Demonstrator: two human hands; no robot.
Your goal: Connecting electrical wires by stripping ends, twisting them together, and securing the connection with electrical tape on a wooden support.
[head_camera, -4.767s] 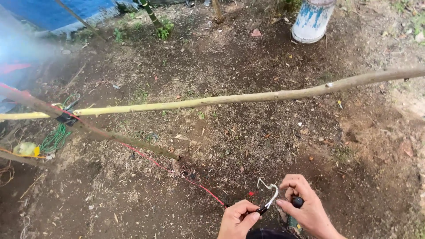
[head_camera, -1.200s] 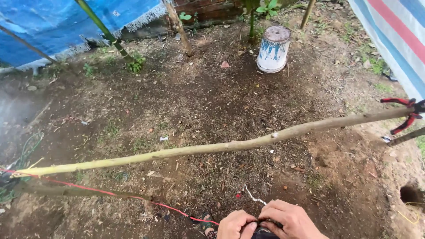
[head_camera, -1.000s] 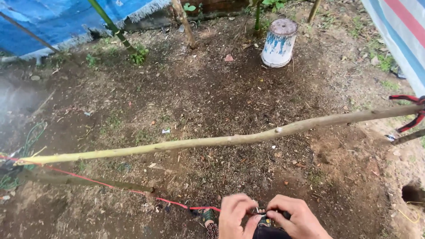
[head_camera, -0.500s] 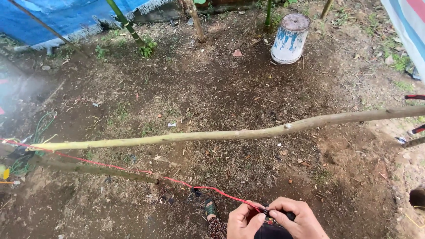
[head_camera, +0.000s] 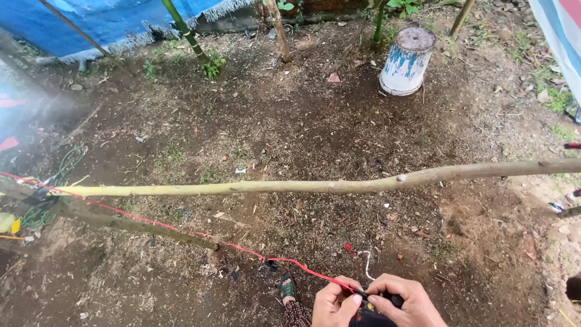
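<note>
Red cord (head_camera: 181,227): A thin red line is run taut from the hands at the lower edge of the view, up and leftward across the soil, to the left frame edge. Its near end is pinched between both hands, which appears to be why it is held straight and clear of the ground along most of its length.

Wire piece (head_camera: 367,264): A short pale bent wire is seen just above the hands, beside the cord's near end. Whether it is touched by a finger cannot be told.

Dark object (head_camera: 394,299): A small dark item is enclosed between the fingers of both hands; its kind cannot be identified.

Left hand (head_camera: 334,303): It is closed, fingertips pressed to the cord and the dark object, knuckles turned upward.

Right hand (head_camera: 404,301): It is closed over the dark object, fingers curled toward the left hand so that the fingertips of both meet. Both wrists are cut off by the lower frame edge.

Long pole (head_camera: 315,186): A pale stripped branch is laid nearly level across the whole view, beyond the hands and apart from them.

Lower pole (head_camera: 130,224): A darker branch is set below it at left; the cord is passed close alongside it.

Bucket (head_camera: 407,60): A blue-and-white bucket is stood upside down, well apart, on bare earth.

Tarpaulin (head_camera: 109,18): Blue sheeting is hung along the upper left.
</note>
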